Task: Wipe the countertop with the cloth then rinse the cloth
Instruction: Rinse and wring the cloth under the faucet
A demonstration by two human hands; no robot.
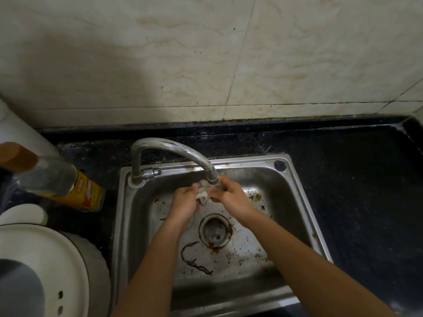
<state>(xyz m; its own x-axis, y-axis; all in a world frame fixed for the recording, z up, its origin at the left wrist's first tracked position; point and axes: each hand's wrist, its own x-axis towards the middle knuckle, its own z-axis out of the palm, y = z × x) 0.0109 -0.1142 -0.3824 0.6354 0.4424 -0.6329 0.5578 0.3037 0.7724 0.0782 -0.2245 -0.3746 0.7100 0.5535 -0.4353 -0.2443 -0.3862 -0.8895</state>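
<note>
Spanning the frame: dark countertop (354,179), surrounding the basin. Sitting in it: stained steel sink (270,177), with its drain (215,231) at centre. Arching over the basin: tap (178,148), its spout ending directly above the hands. Meeting under the spout: left hand (185,202) and right hand (231,197), both gripping one item. Bunching between them: pale cloth (203,196), long axis hanging roughly vertical, just below the spout, both hands equally near. Judging stage: rinsing appears under way; whether water is running cannot be told.

Head-worn view, facing steeply down, close above sink (288,203)
</note>
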